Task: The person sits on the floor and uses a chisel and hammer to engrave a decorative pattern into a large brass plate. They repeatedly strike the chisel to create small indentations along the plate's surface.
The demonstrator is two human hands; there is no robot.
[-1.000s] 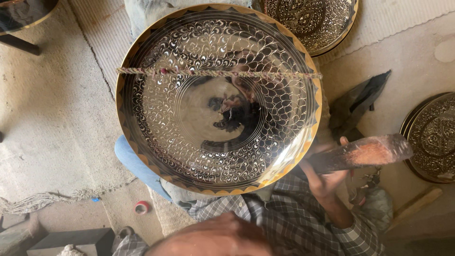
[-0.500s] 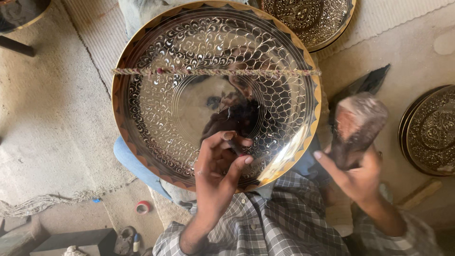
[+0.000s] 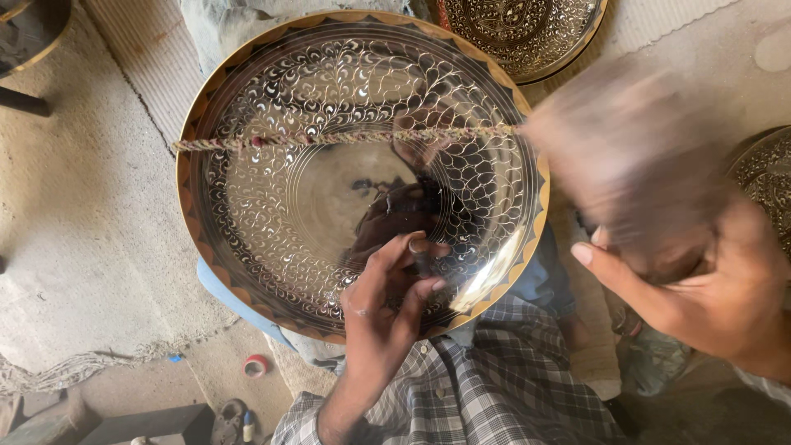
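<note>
A large round brass plate (image 3: 247, 239) with a fine engraved leaf pattern and a zigzag rim lies across my lap. A twisted cord (image 3: 329, 138) runs straight across its upper half. My left hand (image 3: 383, 309) rests on the plate's lower right part, fingers pinched round a small dark metal punch (image 3: 420, 262) that stands on the surface. My right hand (image 3: 713, 292) is off the plate's right edge, closed round a brown wooden mallet (image 3: 634, 156). The mallet is raised and heavily blurred by motion.
Another engraved plate (image 3: 527, 33) lies at the top, and a third (image 3: 762, 173) at the right edge. A dark stool or tray (image 3: 29, 33) sits at top left. A red tape roll (image 3: 257, 365) lies on the rough floor, and a blue cushion (image 3: 227, 292) shows under the big plate.
My left hand came up onto the plate and set the punch on its surface. My right hand swung the mallet up and closer to the camera, now blurred.
</note>
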